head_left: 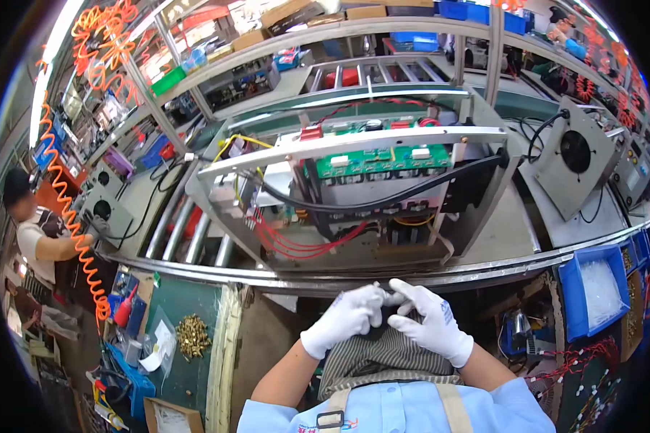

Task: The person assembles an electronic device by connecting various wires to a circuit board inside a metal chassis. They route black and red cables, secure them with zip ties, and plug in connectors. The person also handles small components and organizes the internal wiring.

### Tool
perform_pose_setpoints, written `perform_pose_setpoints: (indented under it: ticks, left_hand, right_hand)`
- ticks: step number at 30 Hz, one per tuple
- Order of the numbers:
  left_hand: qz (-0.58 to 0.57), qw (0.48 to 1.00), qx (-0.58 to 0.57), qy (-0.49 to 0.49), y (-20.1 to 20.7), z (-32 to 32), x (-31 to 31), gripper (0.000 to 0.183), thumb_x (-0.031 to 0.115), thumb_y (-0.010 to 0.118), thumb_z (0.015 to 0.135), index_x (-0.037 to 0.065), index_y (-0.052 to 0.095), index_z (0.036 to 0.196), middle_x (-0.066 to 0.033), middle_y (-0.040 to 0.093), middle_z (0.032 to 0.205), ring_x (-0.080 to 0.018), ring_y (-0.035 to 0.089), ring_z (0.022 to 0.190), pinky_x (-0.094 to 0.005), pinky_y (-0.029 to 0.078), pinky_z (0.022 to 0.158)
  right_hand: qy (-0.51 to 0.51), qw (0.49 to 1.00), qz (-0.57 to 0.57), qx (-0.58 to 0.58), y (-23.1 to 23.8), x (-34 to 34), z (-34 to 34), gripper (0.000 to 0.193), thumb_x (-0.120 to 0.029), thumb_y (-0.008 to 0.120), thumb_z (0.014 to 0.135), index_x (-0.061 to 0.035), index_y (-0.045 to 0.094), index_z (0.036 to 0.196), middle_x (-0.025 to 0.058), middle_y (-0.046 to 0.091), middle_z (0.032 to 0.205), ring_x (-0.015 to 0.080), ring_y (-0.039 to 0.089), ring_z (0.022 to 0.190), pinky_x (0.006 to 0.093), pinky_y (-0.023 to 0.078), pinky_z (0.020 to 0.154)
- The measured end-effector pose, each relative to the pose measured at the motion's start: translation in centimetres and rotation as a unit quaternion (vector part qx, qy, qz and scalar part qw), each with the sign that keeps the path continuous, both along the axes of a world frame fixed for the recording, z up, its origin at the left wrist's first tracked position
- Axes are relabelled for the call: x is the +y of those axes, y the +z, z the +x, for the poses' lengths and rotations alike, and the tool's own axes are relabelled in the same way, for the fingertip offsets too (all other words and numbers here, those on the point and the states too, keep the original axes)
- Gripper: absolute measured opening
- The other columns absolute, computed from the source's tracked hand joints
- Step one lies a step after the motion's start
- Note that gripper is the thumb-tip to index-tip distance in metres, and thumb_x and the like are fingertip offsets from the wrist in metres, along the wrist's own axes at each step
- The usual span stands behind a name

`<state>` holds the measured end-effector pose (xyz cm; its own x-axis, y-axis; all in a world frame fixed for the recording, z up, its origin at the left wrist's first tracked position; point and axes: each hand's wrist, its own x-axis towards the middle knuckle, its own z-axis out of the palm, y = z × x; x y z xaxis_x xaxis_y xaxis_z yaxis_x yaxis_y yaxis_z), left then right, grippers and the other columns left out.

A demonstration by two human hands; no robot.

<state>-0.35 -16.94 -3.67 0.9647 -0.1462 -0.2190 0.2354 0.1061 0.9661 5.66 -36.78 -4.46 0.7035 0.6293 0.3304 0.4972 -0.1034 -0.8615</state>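
Note:
My left hand (352,315) and my right hand (432,323), both in white gloves, are held close together in front of my body, just short of the conveyor's metal edge. The left fingers are curled in; whatever they pinch is too small to make out. My right hand has its index finger stretched toward the left fingertips, its thumb apart below. Beyond them stands an open metal chassis (354,153) with a green circuit board (383,160), a thick black cable (383,204) and red wires (307,245). Neither hand touches it.
At left, a green mat (193,278) carries a pile of brass fittings (193,336) and a red bottle (125,310). A blue bin (592,292) and a grey fan panel (574,155) are at right. An orange coiled hose (72,231) hangs near another person (40,238).

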Motion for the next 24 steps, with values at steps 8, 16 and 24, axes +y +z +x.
perform_pose_setpoints:
  ticks: [8, 16, 24]
  left_hand:
    - [0.149, 0.971, -0.095, -0.161, 0.8, 0.5, -0.8, 0.030, 0.005, 0.045, 0.081, 0.000, 0.060, 0.107, -0.0049, 0.058, 0.076, -0.0132, 0.056, 0.069, -0.0293, 0.046, 0.064]
    - [-0.007, 0.992, -0.032, -0.122, -1.4, -0.1, -0.9, 0.025, 0.012, 0.051, 0.092, -0.001, 0.065, 0.108, -0.0039, 0.061, 0.074, -0.0109, 0.058, 0.072, -0.0263, 0.045, 0.075]
    - [0.371, 0.833, -0.314, 0.264, 4.9, -1.1, 2.5, 0.023, 0.003, 0.053, 0.088, -0.005, 0.060, 0.108, -0.0032, 0.061, 0.087, -0.0093, 0.050, 0.071, -0.0219, 0.044, 0.067]
  right_hand:
    - [0.040, 0.980, 0.068, -0.181, 1.2, 0.4, 2.4, 0.025, -0.013, 0.075, 0.079, -0.0066, 0.071, 0.103, 0.0081, 0.066, 0.079, 0.0238, 0.066, 0.072, 0.0326, 0.051, 0.063]
    - [0.078, 0.995, -0.040, 0.043, 2.6, 0.2, 2.3, 0.010, -0.011, 0.065, 0.090, -0.0020, 0.066, 0.091, 0.0085, 0.067, 0.081, 0.0157, 0.067, 0.066, 0.0283, 0.053, 0.060]
    - [0.070, 0.984, 0.093, 0.132, 5.9, -2.5, 4.5, 0.011, 0.004, 0.062, 0.089, 0.0033, 0.063, 0.100, 0.0092, 0.069, 0.092, 0.0143, 0.069, 0.083, 0.0266, 0.056, 0.075]
